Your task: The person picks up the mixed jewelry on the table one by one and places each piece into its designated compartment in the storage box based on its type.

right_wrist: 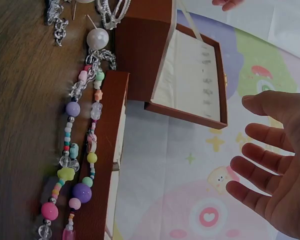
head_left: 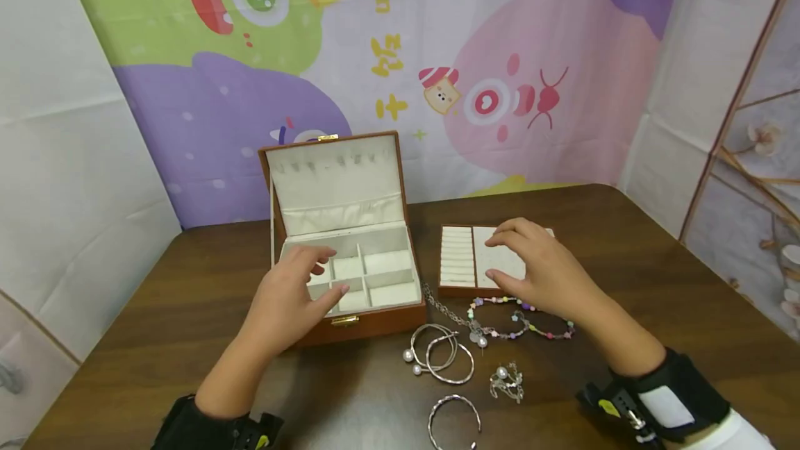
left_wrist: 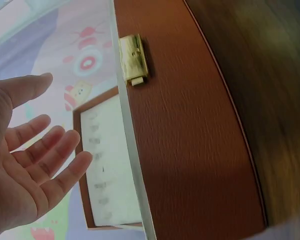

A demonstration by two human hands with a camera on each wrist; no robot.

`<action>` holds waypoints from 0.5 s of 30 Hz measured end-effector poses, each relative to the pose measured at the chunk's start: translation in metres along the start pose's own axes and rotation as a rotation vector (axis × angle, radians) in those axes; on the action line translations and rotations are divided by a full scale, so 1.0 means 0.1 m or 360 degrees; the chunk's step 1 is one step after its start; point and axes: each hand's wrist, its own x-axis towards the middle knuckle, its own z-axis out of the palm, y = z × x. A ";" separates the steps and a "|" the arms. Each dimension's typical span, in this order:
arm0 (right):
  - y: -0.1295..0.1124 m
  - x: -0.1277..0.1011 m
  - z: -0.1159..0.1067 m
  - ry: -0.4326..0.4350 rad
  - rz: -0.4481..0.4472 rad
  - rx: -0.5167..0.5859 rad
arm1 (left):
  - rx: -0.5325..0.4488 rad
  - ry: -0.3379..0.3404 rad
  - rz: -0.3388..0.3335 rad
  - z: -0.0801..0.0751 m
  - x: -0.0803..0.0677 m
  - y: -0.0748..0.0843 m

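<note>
Head view: bangles (head_left: pixel 440 358), beaded bracelet (head_left: pixel 521 318) beside jewelry box (head_left: pixel 350 276), tray (head_left: pixel 465 262).

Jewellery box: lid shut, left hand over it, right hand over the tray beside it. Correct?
No, the lid is open. The head view shows the jewellery box with its lid standing upright, the left hand over its compartments, the right hand over the tray.

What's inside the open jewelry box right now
The jewelry box shows white lined compartments, those in view empty. The left hand hovers over the front left ones, hiding their contents.
</note>
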 end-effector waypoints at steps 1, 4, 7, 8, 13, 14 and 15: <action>0.00 0.00 0.00 -0.0002 0.0002 0.0003 | -0.0011 -0.0008 -0.0006 0.00 0.00 0.02; -0.01 0.01 0.00 -0.0009 0.0006 0.0006 | -0.0041 -0.0023 -0.0017 0.01 0.02 0.06; -0.03 0.02 -0.01 -0.0025 0.0003 0.0011 | -0.0061 -0.0023 0.0007 0.03 0.05 0.09; -0.04 0.02 -0.02 -0.0027 -0.0001 0.0018 | -0.0065 -0.0031 0.0013 0.04 0.05 0.10; -0.09 0.03 0.01 -0.0051 -0.0099 0.0103 | -0.0054 -0.0094 0.0021 0.11 0.06 0.15; -0.10 0.03 0.03 -0.0072 -0.0126 0.0128 | -0.0057 -0.0112 0.0017 0.12 0.05 0.17; -0.12 0.02 0.04 -0.0101 -0.0152 0.0154 | -0.0063 -0.0129 0.0018 0.13 0.04 0.18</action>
